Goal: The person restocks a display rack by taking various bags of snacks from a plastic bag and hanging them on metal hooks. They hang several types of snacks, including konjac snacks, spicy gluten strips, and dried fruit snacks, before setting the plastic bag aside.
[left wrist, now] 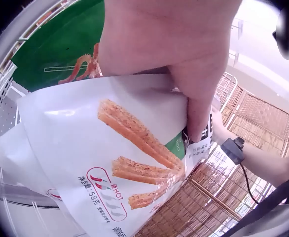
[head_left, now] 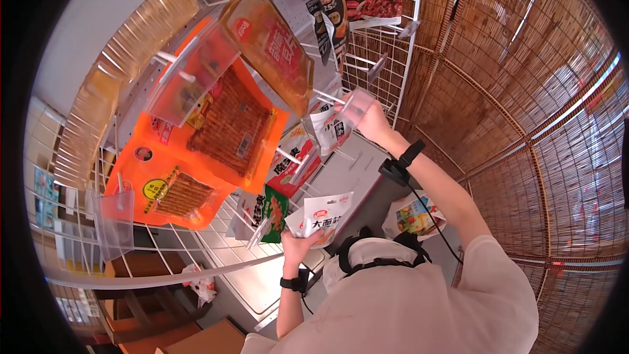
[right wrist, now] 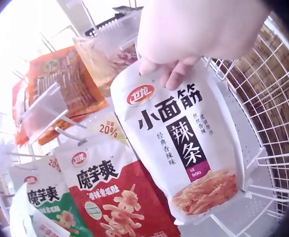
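My left hand (head_left: pixel 299 249) grips a white snack bag (head_left: pixel 335 208) low in front of the rack. Its front, pictured with orange-brown strips (left wrist: pixel 139 138), fills much of the left wrist view, and the thumb lies over one edge. Higher and to the right, my right hand (head_left: pixel 370 120) holds the top of another white snack bag (right wrist: pixel 184 143) at a rack hook with a clear plastic tag holder (head_left: pixel 356 106). The fingertips (right wrist: pixel 176 74) are curled against that bag's upper edge. Red-and-white (right wrist: pixel 115 187) and green-and-white snack bags (right wrist: pixel 53 197) hang beside it.
Large orange snack packs (head_left: pixel 223 131) and a flat amber pack (head_left: pixel 275 46) hang on the left of the white wire rack. White hooks jut outward. Woven blinds (head_left: pixel 498 92) stand at the right. Cardboard boxes (head_left: pixel 157 321) lie below left, and another bag (head_left: pixel 416 215) sits low behind the right forearm.
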Demonstrator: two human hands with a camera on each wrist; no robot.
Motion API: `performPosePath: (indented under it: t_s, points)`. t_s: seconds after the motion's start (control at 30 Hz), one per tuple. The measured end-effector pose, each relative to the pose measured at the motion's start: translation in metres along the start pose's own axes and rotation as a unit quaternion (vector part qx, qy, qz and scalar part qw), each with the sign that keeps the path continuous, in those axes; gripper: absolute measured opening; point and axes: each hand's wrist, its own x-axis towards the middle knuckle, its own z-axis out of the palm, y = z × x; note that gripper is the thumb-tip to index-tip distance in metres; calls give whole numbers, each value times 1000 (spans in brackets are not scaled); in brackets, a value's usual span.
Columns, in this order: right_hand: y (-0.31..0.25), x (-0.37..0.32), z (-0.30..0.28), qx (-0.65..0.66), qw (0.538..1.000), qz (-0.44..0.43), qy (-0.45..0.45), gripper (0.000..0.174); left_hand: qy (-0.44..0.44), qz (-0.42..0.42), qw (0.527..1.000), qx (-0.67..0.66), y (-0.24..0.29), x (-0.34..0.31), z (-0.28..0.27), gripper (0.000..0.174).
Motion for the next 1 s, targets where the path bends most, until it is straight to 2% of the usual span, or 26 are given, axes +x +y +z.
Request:
performPosePath:
  t_s: [0.03,0.1,0.13,0.2,0.33,0.37,0.47,0.6,0.67,0.73,0.8,0.83,0.87,0.93,0.97,1.0]
  points:
    - [0,0,2,1,1000,0,-4,14,2,4,1000,9,-1,1,-1,39]
    - [-2,-1,7,105,989,102,30,16,4,1,1000,7,1,0,-1,39]
    - [-3,-1,11,107,989,102,27,16,4,1,1000,7,4,0,-1,38]
    - [-5,0,17,182,970,142,76,18,11,-3,1000,-1,10,-1,-2,38]
    - [-11,5,29,170,964,174,108,18,2,11,1000,26,6,-2,-4,37]
    - [-10,9,30,81,982,140,101,17,2,9,1000,20,3,-2,-4,37]
    - [-11,17,31,31,983,170,60,17,4,2,1000,17,1,-5,-4,38]
    - [-6,23,34,51,990,115,67,17,11,-10,1000,10,6,-7,0,39]
    - [-7,27,33,16,995,78,56,18,14,3,1000,14,10,-7,2,37]
    - [-4,22,34,38,995,90,29,24,-3,22,1000,4,12,-8,4,35]
    - [1,13,40,-31,997,52,52,40,-3,19,1000,18,27,-9,7,34]
    - [3,7,37,20,994,105,-6,55,-1,12,1000,13,31,-8,8,36]
    - [4,-3,35,23,994,107,-9,55,-1,5,1000,8,32,-10,9,38]
    - [-18,-19,21,-17,999,30,9,56,2,9,1000,21,18,-10,10,37]
    - [-29,-24,8,-121,992,-22,-24,53,9,14,1000,19,19,-9,12,36]
    - [-29,-36,0,-122,992,-21,-27,53,16,19,1000,18,21,-7,15,37]
